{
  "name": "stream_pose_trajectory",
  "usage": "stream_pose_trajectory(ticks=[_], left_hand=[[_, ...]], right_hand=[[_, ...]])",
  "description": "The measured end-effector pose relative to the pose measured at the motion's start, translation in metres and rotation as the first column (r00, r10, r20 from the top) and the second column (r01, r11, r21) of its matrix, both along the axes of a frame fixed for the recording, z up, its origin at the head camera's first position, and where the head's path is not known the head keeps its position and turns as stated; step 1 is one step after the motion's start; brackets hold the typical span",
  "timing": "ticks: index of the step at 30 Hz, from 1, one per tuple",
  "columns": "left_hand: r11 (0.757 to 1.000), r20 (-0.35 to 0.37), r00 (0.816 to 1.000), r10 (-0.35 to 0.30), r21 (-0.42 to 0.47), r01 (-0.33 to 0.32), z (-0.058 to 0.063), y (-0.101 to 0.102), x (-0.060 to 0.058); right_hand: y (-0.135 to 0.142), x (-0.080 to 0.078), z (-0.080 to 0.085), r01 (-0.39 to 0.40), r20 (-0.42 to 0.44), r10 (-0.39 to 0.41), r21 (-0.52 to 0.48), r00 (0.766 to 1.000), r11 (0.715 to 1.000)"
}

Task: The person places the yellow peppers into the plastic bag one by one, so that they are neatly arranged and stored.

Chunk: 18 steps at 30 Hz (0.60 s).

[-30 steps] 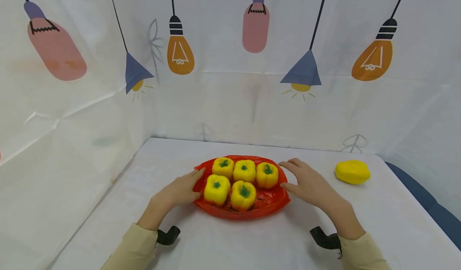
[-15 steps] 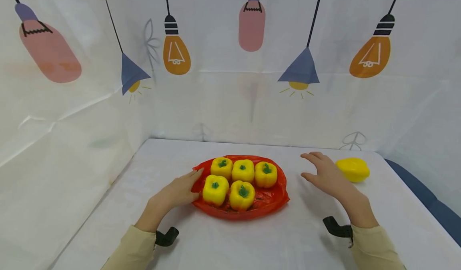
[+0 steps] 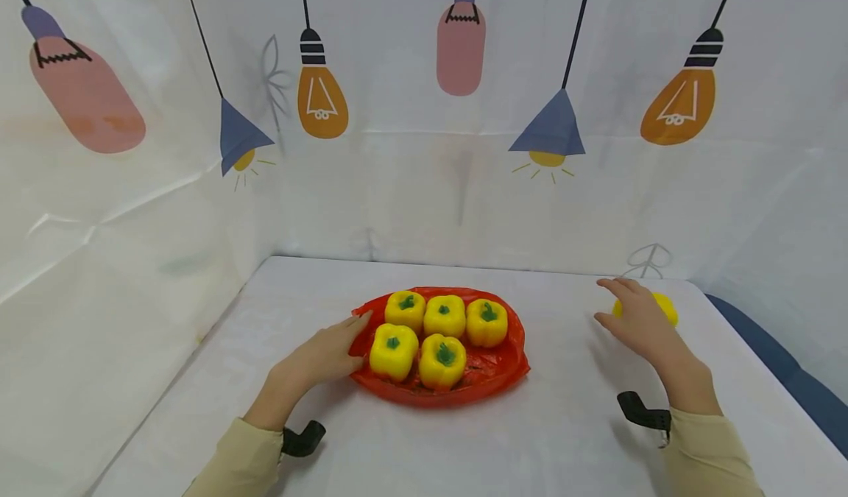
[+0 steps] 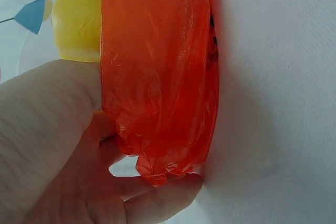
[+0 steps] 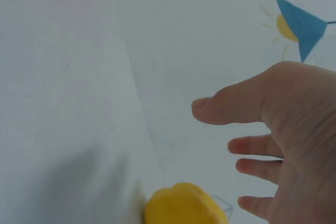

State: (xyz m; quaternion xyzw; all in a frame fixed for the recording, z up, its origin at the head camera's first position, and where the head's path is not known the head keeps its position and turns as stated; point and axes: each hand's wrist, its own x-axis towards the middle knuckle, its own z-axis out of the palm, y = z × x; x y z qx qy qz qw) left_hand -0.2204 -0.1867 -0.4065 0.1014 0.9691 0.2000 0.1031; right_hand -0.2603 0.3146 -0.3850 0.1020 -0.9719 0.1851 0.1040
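Note:
An oval red plastic-covered tray (image 3: 486,390) sits on the white table, with several yellow bell peppers (image 3: 442,361) with green stems standing in it. My left hand (image 3: 324,353) holds the tray's left end; in the left wrist view its thumb goes over the rim and its fingers (image 4: 163,198) curl round the crinkled red plastic. Off to the right, my right hand (image 3: 642,324) hovers with fingers spread and holds nothing. Behind it, partly hidden, a single yellow bell pepper (image 3: 665,307) lies on the table; the right wrist view catches its top (image 5: 184,205) below the fingers.
A white sheet (image 3: 411,202) printed with lamps and bulbs hangs behind the table (image 3: 424,453) and along its left side. Past the table's right edge is a dark blue chair (image 3: 782,350). Each wrist wears a black camera mount (image 3: 305,438).
My right hand has let go of the tray's right end and moved right, to in front of the lone bell pepper. The left hand stays at the tray's left end.

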Motion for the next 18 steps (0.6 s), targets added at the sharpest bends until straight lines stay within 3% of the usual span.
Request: stream_pose_trajectory(ticks=[5,10,18], left_hand=[[1.0,0.013,1.0,0.003,0.006,-0.003,-0.001,0.0,0.002],[1.0,0.019,1.0,0.005,-0.001,-0.005,0.0,0.002,0.0],[1.0,0.012,1.0,0.007,-0.005,-0.007,0.0,0.001,0.0]], right_hand=[[0.021,-0.001,-0.009,0.096,-0.027,-0.098,-0.044,0.995,0.994],[0.041,-0.003,-0.018,0.168,0.001,-0.169,-0.108,0.986,0.98],[0.056,-0.012,-0.032,0.187,0.065,-0.18,-0.116,0.981,0.976]])
